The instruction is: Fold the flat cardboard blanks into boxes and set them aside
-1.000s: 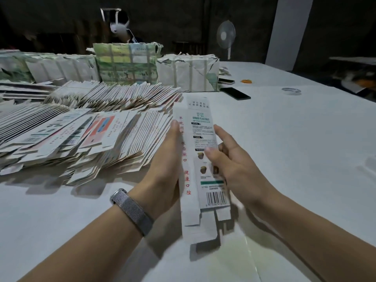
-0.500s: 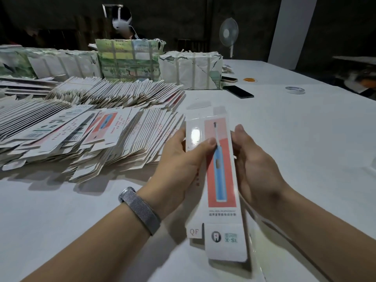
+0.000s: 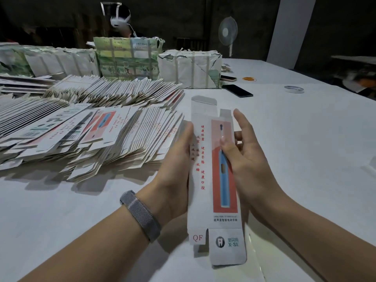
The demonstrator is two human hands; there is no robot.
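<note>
A long, narrow white cardboard blank (image 3: pixel 215 180) was held lengthwise above the white worktop (image 3: pixel 305 139), just at 3 o'clock of the fanned heap of flat printed blanks (image 3: pixel 91 131). Its upper face carried a salmon-red panel with a blue toothbrush picture, and columns of red characters ran down the panel at its 9 o'clock side. The flaps at both ends stood unfolded: the near ones showed a red "QF" and a tooth logo, the far ones were plain grey-white. The left hand (image 3: pixel 175 171), a grey mesh wristband (image 3: pixel 140 214) on its wrist, gripped the blank's 9 o'clock edge with fingers wrapped behind. The right hand (image 3: pixel 250 159) pinched the 3 o'clock edge, thumb lying on the red panel, other fingers loosely spread.
</note>
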